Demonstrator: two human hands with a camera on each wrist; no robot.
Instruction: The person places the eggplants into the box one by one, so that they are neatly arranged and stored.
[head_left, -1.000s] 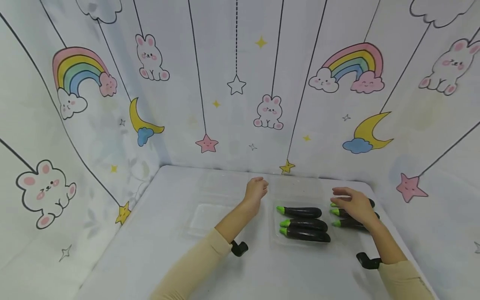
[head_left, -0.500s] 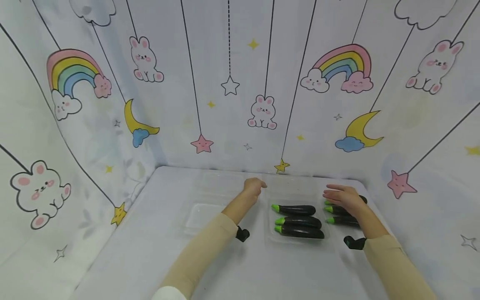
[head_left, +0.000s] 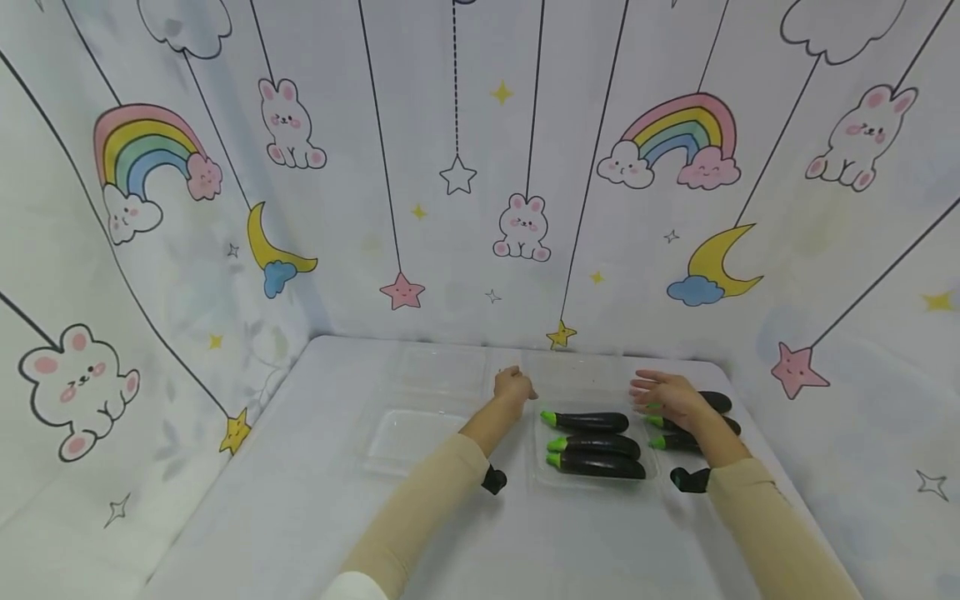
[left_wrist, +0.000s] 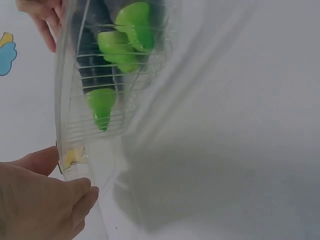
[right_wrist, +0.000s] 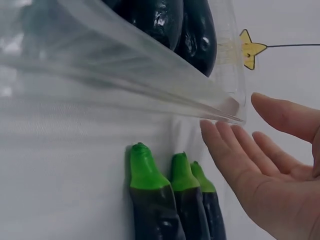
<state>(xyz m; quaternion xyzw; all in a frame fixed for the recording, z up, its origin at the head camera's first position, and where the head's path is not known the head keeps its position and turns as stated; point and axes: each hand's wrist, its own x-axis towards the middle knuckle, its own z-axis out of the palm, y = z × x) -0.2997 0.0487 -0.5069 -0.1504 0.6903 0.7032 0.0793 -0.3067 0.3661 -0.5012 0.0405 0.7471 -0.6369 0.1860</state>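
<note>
Three dark eggplants [head_left: 596, 465] with green stem ends lie in a clear plastic box [head_left: 540, 479], whose lid [head_left: 585, 375] is folded back toward the wall. At the box's back left corner, my left hand [head_left: 512, 390] pinches the clear rim between thumb and fingers; the left wrist view shows this left hand [left_wrist: 50, 195] close up. My right hand [head_left: 663, 396] is at the back right corner. In the right wrist view, that right hand [right_wrist: 270, 165] has straight fingers [right_wrist: 227, 150] at the plastic edge and its thumb apart.
Three more eggplants [head_left: 675, 442] lie on the white table [head_left: 585, 550] to the right, partly behind my right arm. A second clear box [head_left: 378, 442] lies on the left, its lid [head_left: 442, 369] folded back. A printed cloth wall [head_left: 337, 208] rises behind the table.
My right hand has moved left, away from the loose eggplants to the box's back right corner. My left hand has come down slightly onto the back left corner. The head view has shifted a little.
</note>
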